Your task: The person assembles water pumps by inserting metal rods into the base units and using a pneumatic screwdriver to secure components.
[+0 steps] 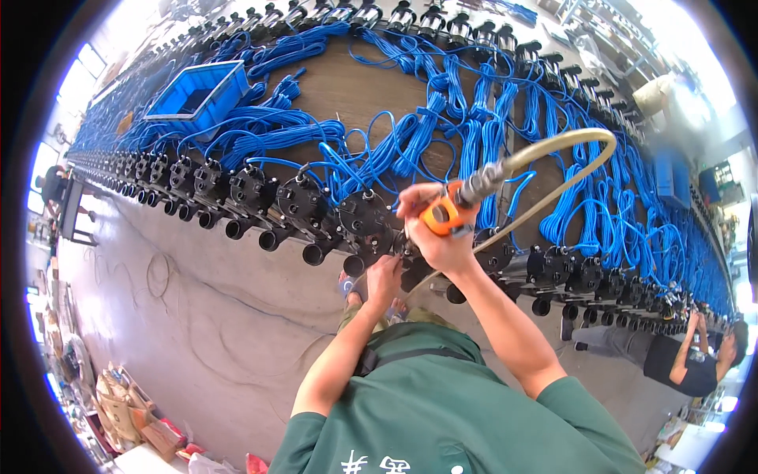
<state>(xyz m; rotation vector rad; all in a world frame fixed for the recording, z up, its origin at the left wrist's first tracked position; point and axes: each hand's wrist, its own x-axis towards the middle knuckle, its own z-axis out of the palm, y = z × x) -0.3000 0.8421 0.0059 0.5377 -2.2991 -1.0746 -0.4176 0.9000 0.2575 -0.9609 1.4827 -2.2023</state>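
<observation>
My right hand (444, 246) is wrapped round an orange air tool (452, 212). A metal coupling (483, 183) joins its upper end to a yellowish hose (580, 136) that loops off to the right. The tool's lower end is hidden by my hand. Just below and to the left, my left hand (384, 278) has its fingers pinched together against a black pump-like unit (401, 245); whatever they hold is too small to make out. Beside it on the left stands another black round unit (365, 215) with a blue cable coming from its top.
Black units (254, 188) line the bench edge both ways. Coiled blue cables (276, 141) cover much of the brown bench top (347, 83), and a blue crate (197, 95) stands at the left. A co-worker (687, 359) is at the far right. Hoses (237, 312) trail on the floor.
</observation>
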